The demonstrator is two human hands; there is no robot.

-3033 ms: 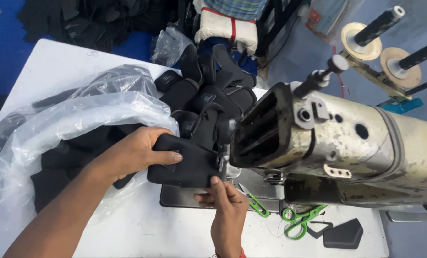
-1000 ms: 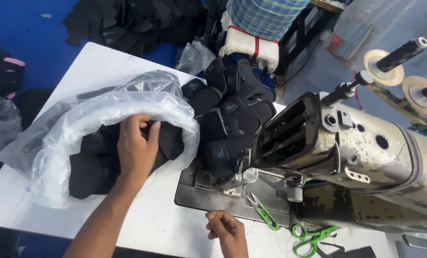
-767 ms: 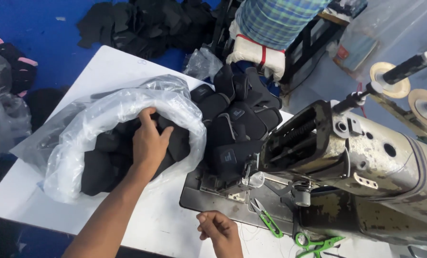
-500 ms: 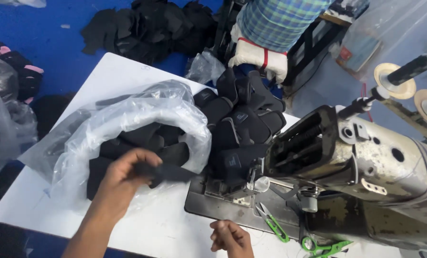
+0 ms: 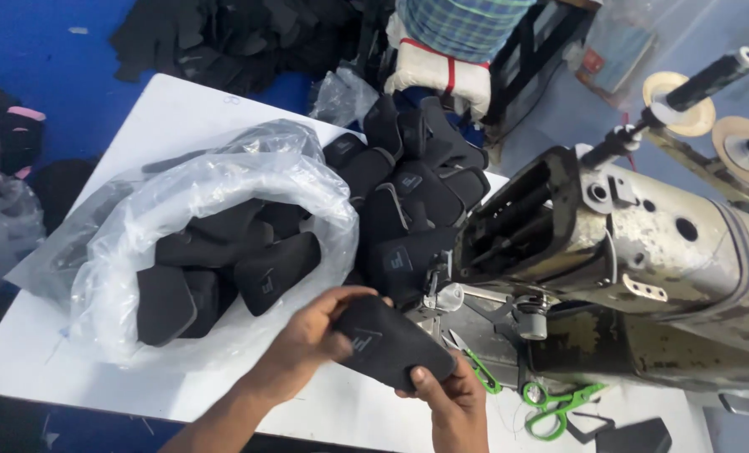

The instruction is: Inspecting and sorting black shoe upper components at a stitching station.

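— Two big things fill the view: the worn metal sewing machine [image 5: 643,277] on the right and the white table [image 5: 173,117] under it. What has changed?

— A second ago the left hand was deep in the clear plastic bag [image 5: 215,193] of black padded pieces [image 5: 223,268]. Now it is out, and one black piece [image 5: 391,344] has come with it.

— Where is that piece now?

— In front of the bag, just short of the machine's needle area, above the table's near edge. The left hand [image 5: 312,340] has its fingers wrapped over the left end; the right hand [image 5: 450,398], which lay idle by the plate before, has come up and pinches the lower right corner with thumb and fingertips closed on it.

— So both hands hold it?

— Yes, both shut on the same piece. To my eye that means a fresh piece has been drawn from the bag, while the stack of black pieces [image 5: 416,201] behind the machine sits as before.

— Anything smaller?

— Green-handled scissors [image 5: 559,403] lie near the machine's base, untouched.
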